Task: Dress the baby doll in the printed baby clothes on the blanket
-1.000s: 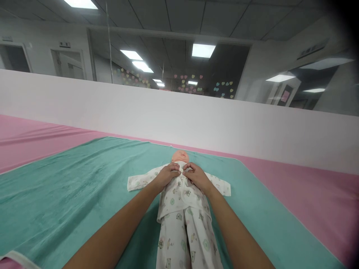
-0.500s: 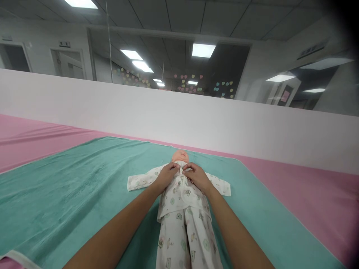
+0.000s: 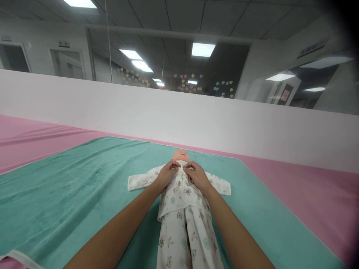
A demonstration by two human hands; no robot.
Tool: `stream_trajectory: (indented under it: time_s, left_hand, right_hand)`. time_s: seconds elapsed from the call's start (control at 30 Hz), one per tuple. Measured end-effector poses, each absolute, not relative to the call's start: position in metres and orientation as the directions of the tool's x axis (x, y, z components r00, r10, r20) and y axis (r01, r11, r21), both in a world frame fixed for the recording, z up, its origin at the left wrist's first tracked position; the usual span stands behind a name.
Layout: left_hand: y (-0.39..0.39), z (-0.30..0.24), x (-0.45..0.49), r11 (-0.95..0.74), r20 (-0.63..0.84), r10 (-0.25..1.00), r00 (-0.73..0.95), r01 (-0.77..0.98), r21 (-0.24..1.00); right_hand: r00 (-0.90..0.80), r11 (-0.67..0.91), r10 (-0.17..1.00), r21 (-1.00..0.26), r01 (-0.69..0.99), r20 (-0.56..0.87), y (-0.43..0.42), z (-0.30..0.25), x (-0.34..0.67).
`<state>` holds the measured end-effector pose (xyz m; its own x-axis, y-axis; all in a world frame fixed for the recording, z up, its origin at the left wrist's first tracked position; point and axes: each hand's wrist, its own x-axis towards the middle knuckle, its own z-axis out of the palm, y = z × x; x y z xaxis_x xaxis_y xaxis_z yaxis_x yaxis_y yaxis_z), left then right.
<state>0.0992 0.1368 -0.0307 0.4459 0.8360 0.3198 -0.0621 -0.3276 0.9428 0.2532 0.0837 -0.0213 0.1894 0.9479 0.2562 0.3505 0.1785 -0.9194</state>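
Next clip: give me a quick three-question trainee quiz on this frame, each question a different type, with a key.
1. True or false: the doll lies on its back on the teal towel.
2. Where do the left hand and right hand pinch the printed top? A) at its hem B) at the front opening just below the neck C) at the sleeve ends
3. Fill in: the teal towel is spread over a ____ sheet.
Key: 1 true; 2 B; 3 pink.
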Motion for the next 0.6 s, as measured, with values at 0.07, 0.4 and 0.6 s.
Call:
stream_trajectory:
  time_s: [0.07, 0.4, 0.6]
  left_hand:
    - [0.136, -0.030, 0.100, -0.391, 0.362, 0.819, 0.444, -0.029, 0.920]
    - [0.112, -0.029, 0.103, -0.789, 0.597, 0.579, 0.555, 0.195, 0.583]
    - [0.103, -0.026, 0.102, -0.778, 0.572, 0.601, 0.558, 0.245, 0.578]
  right_hand:
    - [0.182, 0.176, 0.950, -0.916, 0.362, 0.254, 0.081, -0.021, 0.252]
    - [0.198, 0.060, 0.951, -0.771, 0.634, 0.236, 0.029, -0.016, 0.241]
    - [0.208, 0.085, 0.923, -0.700, 0.709, 0.323, 0.021, -0.020, 0.242]
